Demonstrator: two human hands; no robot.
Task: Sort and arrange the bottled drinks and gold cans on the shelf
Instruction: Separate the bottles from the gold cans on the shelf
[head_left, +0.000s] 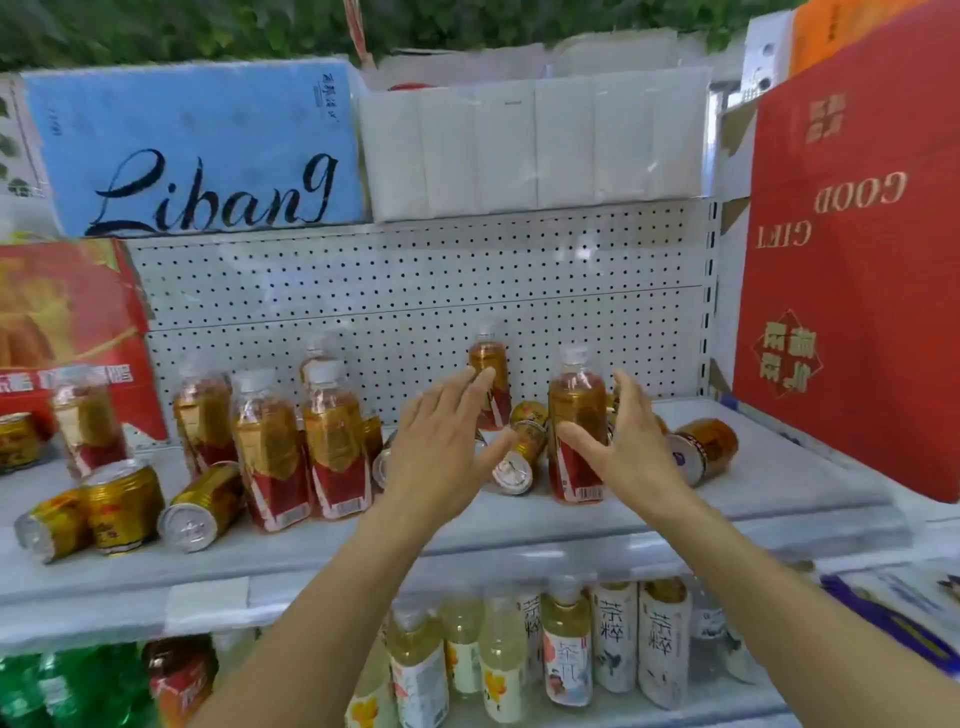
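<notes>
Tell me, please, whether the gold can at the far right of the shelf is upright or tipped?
Tipped: the gold can lies on its side, silver end facing us.

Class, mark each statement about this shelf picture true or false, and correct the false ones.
1. Both hands are open, holding nothing. True: left hand, right hand.
2. Every gold can stands upright. False: several lie on their sides, like the can.
3. A bottle stands between the hands. True.
4. The blue Libang pack sits below the drinks. False: it is on the shelf above.
5. The back panel is perforated. True.
</notes>
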